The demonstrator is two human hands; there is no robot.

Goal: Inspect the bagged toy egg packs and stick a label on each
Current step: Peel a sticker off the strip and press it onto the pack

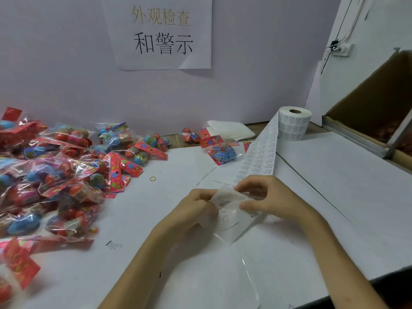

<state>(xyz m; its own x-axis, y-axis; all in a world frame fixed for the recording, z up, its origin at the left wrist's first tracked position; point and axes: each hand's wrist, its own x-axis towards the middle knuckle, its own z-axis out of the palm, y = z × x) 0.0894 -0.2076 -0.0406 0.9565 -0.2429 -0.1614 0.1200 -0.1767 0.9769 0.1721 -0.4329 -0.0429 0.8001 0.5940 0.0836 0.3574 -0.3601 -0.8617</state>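
Note:
A big heap of bagged toy egg packs (55, 172) with red header cards covers the left of the table. Two more packs (219, 151) lie near the back middle. A white label roll (293, 124) stands at the back right, and its printed strip (259, 157) runs down toward me. At the centre, my left hand (196, 208) and my right hand (265, 198) both pinch the curled end of the label backing (229, 214), fingers bent round it. The peeled part looks translucent and hangs to the table.
A yellow rubber band (152, 178) lies on the white paper table cover. Folded white sheets (231, 130) sit at the back. An open cardboard box (379, 112) stands at the right edge. A paper sign (161, 32) hangs on the wall ahead.

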